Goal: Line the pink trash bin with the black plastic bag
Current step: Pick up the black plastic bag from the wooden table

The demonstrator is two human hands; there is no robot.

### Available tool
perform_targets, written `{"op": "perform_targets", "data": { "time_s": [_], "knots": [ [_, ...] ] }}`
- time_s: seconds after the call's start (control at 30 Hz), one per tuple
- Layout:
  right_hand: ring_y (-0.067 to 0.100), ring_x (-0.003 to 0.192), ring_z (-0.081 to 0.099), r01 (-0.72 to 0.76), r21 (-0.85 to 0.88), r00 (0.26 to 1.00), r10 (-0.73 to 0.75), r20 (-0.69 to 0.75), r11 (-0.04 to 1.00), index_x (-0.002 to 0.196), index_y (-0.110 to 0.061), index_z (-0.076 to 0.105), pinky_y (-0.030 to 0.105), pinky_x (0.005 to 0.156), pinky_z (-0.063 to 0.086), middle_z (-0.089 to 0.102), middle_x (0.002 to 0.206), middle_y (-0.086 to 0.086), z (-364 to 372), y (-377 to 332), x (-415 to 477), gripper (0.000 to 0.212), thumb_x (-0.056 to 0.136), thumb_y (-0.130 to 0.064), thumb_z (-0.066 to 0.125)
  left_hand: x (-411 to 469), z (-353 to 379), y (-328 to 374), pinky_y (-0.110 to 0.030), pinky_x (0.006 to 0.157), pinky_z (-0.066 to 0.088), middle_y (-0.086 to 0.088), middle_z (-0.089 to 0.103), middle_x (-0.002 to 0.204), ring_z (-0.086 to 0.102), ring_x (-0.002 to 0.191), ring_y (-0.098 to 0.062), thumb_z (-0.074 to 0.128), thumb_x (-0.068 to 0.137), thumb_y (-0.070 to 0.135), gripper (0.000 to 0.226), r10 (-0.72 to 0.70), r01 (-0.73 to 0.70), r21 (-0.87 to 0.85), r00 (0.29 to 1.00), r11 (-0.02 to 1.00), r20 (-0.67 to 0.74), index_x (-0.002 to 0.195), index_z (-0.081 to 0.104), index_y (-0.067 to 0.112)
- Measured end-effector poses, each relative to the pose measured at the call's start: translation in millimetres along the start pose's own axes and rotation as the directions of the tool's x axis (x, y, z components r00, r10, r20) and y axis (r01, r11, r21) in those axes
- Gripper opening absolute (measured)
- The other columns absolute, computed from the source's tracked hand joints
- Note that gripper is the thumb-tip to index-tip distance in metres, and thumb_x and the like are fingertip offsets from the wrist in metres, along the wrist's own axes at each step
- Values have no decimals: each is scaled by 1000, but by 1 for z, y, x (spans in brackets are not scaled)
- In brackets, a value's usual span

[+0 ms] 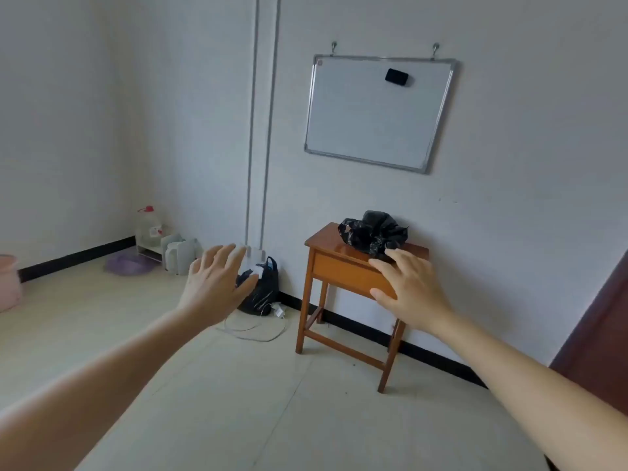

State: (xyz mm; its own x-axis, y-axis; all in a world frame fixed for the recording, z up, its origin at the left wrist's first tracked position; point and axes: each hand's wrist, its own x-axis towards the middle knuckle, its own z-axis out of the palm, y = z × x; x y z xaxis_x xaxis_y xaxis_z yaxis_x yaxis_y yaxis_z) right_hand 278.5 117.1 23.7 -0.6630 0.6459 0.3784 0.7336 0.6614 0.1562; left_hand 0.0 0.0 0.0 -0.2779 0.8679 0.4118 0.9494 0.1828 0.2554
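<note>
A crumpled black plastic bag (372, 234) lies on top of a small wooden table (331, 265) against the far wall. The pink trash bin (8, 282) stands on the floor at the far left edge, only partly in view. Both my arms are stretched forward. My right hand (409, 288) is open with fingers spread, in front of the table and just below the bag, apart from it. My left hand (217, 282) is open too, held in the air left of the table. Neither hand holds anything.
A filled black bag (261, 290) with white cables (251, 329) sits on the floor left of the table. A purple basin (127, 265), pale jugs (180, 254) and a water bottle (149, 222) stand in the corner. A whiteboard (379, 112) hangs above; a dark door (598, 338) is at right.
</note>
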Motion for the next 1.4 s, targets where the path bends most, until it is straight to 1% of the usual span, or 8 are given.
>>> {"op": "perform_targets", "data": {
  "time_s": [0.13,0.37,0.43,0.53,0.63,0.77,1.17,1.4],
  "knots": [
    [33,109,61,-88,-83,996,85,-36,993,112,-17,61,50,83,51,66,115,15,16,43,39,53,76,-46,36,78,42,21,-47,113,18,-9,26,151,16,140,-27,38,91,43,59,-6,7,-60,1000,998,4,141,24,14],
    [28,100,67,-202,-172,963,227,142,964,107,-23,61,44,73,56,70,107,9,86,150,49,49,74,-48,35,183,151,99,-46,116,13,-4,17,154,8,142,-24,33,92,47,61,142,-133,-64,977,989,161,143,16,19],
    [33,109,62,-260,-107,952,273,136,960,113,-20,61,49,80,53,66,116,14,101,189,55,57,75,-49,31,213,179,125,-47,116,13,-4,18,154,9,142,-24,33,92,47,60,159,-144,-101,974,984,160,143,16,19],
    [31,136,32,-327,26,938,321,128,945,134,-21,41,50,106,31,39,145,14,121,247,68,73,76,-58,19,255,219,165,-47,115,14,-5,19,154,9,142,-25,36,93,42,58,172,-150,-142,971,978,163,143,17,18],
    [21,142,14,-364,84,921,345,182,928,141,-26,25,40,114,18,20,153,5,143,301,88,55,92,-48,35,293,252,200,-46,115,14,-4,18,154,8,142,-24,38,93,40,59,108,-81,-164,980,983,166,143,16,20],
    [19,142,14,-359,140,922,328,205,923,141,-27,23,39,113,19,19,153,2,180,358,126,53,93,-47,35,327,294,227,-47,115,15,-4,20,154,10,142,-24,41,92,37,57,23,15,-196,981,981,193,142,20,19],
    [18,143,10,-239,211,945,177,276,948,141,-27,24,40,114,17,19,154,3,295,437,265,90,62,-63,0,463,387,190,-48,113,19,-6,24,152,13,140,-25,44,91,32,57,-197,228,-187,965,955,170,141,23,16],
    [21,141,20,-309,246,948,275,161,919,139,-20,32,39,114,20,29,151,4,332,501,373,51,93,-38,43,572,432,197,-47,113,19,-4,23,153,13,141,-24,42,92,32,55,-156,189,-249,977,950,146,142,23,17]
  ]
}}
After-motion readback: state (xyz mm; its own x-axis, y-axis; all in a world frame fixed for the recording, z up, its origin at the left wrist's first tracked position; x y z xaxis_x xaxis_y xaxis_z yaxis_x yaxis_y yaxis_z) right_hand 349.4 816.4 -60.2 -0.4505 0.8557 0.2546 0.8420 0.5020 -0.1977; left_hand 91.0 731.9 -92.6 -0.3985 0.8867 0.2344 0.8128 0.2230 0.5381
